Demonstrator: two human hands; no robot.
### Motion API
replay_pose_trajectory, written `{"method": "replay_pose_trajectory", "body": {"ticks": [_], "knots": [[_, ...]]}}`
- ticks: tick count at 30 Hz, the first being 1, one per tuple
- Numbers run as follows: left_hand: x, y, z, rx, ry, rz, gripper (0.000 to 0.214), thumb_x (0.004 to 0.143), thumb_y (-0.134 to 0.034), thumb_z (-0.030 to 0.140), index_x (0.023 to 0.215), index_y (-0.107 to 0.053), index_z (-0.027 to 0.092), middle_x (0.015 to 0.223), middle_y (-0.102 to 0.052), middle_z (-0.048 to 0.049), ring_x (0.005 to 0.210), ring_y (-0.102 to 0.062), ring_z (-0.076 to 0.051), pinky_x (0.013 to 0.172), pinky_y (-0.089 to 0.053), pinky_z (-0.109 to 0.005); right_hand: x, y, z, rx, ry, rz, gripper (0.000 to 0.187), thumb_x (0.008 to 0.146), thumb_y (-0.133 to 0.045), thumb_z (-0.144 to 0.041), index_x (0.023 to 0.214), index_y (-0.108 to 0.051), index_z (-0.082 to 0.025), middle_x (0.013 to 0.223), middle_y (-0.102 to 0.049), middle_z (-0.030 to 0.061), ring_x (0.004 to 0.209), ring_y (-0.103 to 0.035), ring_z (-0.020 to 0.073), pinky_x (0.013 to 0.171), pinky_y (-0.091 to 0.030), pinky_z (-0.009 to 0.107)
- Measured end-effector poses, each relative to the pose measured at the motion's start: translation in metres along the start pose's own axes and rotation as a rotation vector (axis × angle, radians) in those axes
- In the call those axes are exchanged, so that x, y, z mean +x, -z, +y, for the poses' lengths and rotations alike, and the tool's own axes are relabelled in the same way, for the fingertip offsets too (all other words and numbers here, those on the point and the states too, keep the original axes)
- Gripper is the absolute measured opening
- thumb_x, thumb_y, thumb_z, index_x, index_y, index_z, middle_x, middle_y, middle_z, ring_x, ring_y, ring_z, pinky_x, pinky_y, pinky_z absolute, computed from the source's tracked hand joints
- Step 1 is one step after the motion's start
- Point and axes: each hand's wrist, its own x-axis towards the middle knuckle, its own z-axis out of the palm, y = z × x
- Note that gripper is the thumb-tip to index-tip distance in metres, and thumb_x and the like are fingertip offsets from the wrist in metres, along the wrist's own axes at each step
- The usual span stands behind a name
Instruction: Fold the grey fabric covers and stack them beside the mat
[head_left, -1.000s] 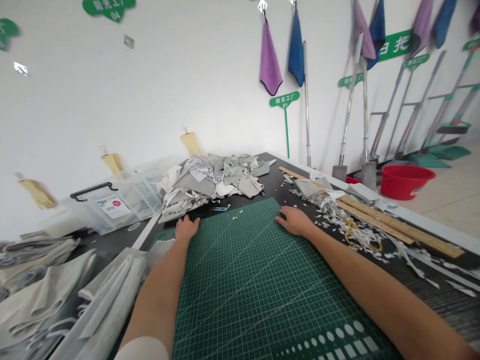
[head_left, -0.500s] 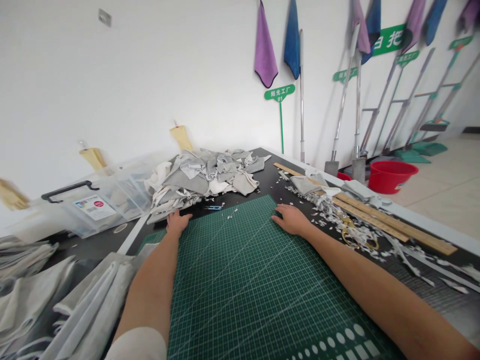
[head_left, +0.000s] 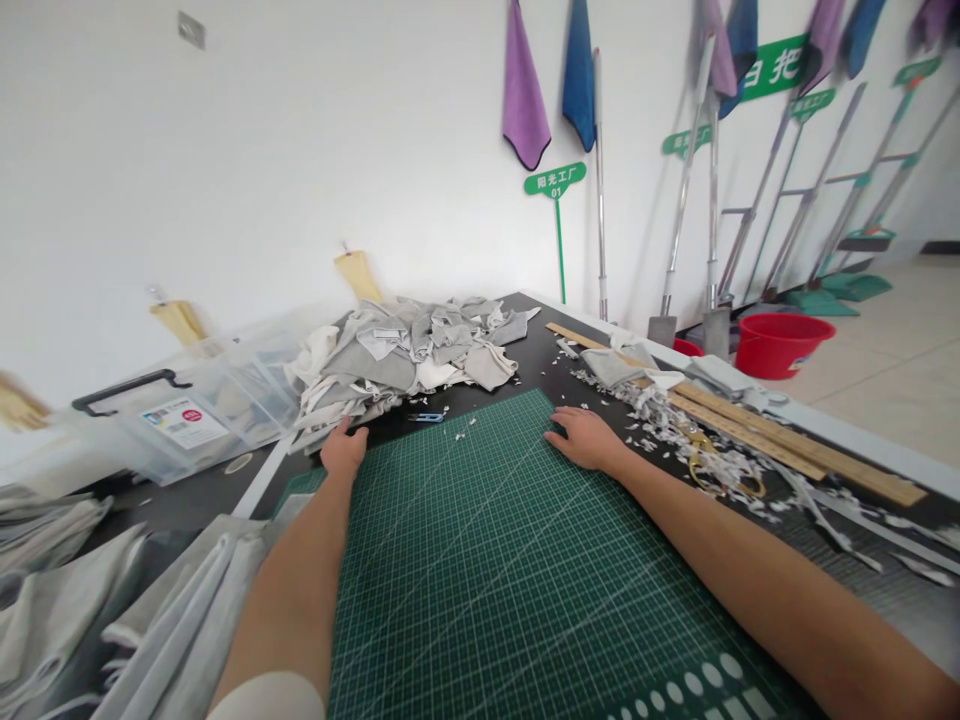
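My left hand [head_left: 343, 450] rests at the far left corner of a green cutting mat [head_left: 480, 560], just below a heap of grey and white fabric scraps [head_left: 405, 360]. It holds nothing. My right hand [head_left: 589, 440] lies flat and empty on the mat's far right edge. Small blue-handled thread snips [head_left: 426, 417] sit on the black table [head_left: 525, 355] between the heap and the mat. To the right of my right hand are brass-coloured scissors [head_left: 709, 465], half buried in white trimmings [head_left: 652, 410], and wooden rulers [head_left: 787, 450].
Folded grey fabric [head_left: 180, 610] lies at the near left. Behind it stands a clear plastic box [head_left: 202, 410] with a black handle. Past the table's far right edge are a red bucket [head_left: 780, 345] and several mops [head_left: 810, 200] leaning on the wall.
My left hand has shifted slightly left along the mat's far edge. My right hand stays in nearly the same place. The whole view has drifted a little as my head moved.
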Motion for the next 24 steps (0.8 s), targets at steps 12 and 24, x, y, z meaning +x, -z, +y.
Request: {"method": "replay_pose_trajectory", "body": {"ticks": [12,24], "knots": [[-0.001,0.077,0.051,-0.215,-0.12,0.292,0.044,0.076,-0.047,0.035,0.114,-0.063,0.018,0.104,-0.067,-0.008,0.096,-0.059,-0.025,0.087,-0.042,-0.036,0.0,-0.003,0.002,0.008,0.008,0.007,0.048,0.086,-0.04,-0.048,0.112,-0.06,-0.013,0.122,-0.056,0.0148,0.116,-0.049,0.0272,0.099,-0.034,0.039],[-0.102,0.191,0.129,-1.05,-0.728,0.381,0.04,0.068,-0.058,0.018,0.106,-0.067,0.021,0.097,-0.068,-0.0012,0.088,-0.063,-0.018,0.083,-0.05,-0.033,-0.009,0.001,-0.003,-0.017,0.011,0.061,0.044,0.087,-0.041,-0.042,0.119,-0.054,-0.014,0.133,-0.047,0.0148,0.119,-0.046,0.0271,0.101,-0.03,0.046]]}}
